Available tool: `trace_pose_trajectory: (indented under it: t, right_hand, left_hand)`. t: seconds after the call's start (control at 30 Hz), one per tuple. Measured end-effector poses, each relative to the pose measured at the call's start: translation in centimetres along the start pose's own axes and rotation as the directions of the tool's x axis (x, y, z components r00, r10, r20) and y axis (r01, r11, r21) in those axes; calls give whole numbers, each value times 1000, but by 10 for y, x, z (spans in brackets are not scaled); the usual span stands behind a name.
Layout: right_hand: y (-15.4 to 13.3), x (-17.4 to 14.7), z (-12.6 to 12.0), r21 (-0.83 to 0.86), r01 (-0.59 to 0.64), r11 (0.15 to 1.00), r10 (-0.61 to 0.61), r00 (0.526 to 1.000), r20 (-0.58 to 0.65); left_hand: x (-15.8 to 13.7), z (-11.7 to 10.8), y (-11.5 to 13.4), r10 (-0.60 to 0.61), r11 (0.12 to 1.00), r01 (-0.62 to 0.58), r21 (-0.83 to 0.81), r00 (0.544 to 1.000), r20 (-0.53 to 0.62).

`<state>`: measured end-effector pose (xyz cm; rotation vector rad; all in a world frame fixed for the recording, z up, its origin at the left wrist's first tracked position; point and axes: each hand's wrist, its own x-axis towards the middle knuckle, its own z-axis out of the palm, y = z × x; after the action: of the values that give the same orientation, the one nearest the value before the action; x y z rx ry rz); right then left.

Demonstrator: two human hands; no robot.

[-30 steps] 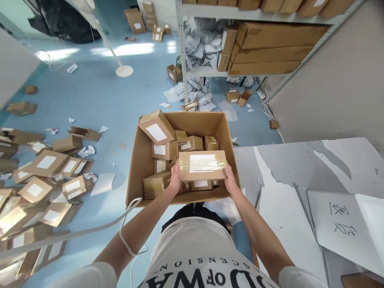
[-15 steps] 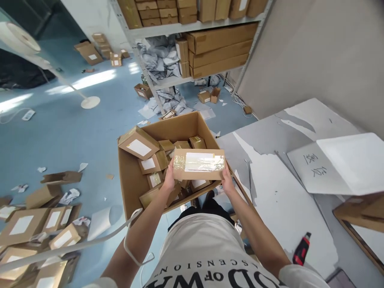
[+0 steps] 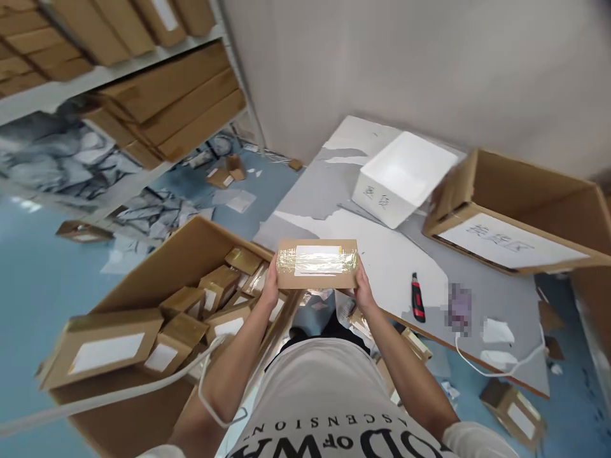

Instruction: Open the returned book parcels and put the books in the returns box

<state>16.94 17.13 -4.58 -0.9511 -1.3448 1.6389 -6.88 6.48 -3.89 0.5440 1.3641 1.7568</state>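
Taped carton (image 3: 317,264), head view: middle of frame, raised, label (image 3: 317,251) facing camera, seen against near edge of tabletop (image 3: 310,203). Left hand (image 3: 270,283) and right hand (image 3: 363,289) hold it by opposite ends, fingers gripping short sides. Step in hand, as judged: two-handed carrying. Large box (image 3: 153,280) with parcels (image 3: 219,281), lower left; cutter (image 3: 417,299), right of centre; white bin (image 3: 382,198) and lettered box (image 3: 513,245), upper right. Next move would call for even grip, carton kept level.
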Motion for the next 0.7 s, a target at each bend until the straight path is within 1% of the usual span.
trace_pose_trajectory:
  t: [0.07, 0.17, 0.27, 0.33, 0.43, 0.5, 0.7]
  right_hand:
    - [-1, -2, -34, 4, 19, 1000, -18, 994, -111]
    - [2, -6, -81, -14, 10, 1000, -13, 973, -232]
    - [7, -12, -118, -8, -18, 1000, 15, 950, -312]
    - [9, -15, -136, 2, -26, 1000, 25, 938, -345]
    - [10, -19, -153, 29, -29, 999, 38, 922, -386]
    - [11, -20, -159, 50, -34, 998, 51, 911, -408]
    - [21, -17, -164, 43, -47, 998, 61, 889, -455]
  left_hand:
    - [13, 35, -13, -21, 998, 16, 57, 996, 90]
    - [28, 81, -33, -23, 983, -12, 181, 981, 192]
    - [39, 118, -53, -52, 958, -29, 286, 961, 270]
    - [46, 137, -64, -86, 945, -22, 327, 946, 312]
    - [54, 159, -75, -137, 937, 3, 349, 923, 360]
    - [59, 167, -80, -172, 933, 24, 358, 906, 387]
    - [76, 175, -92, -201, 908, 9, 420, 886, 417]
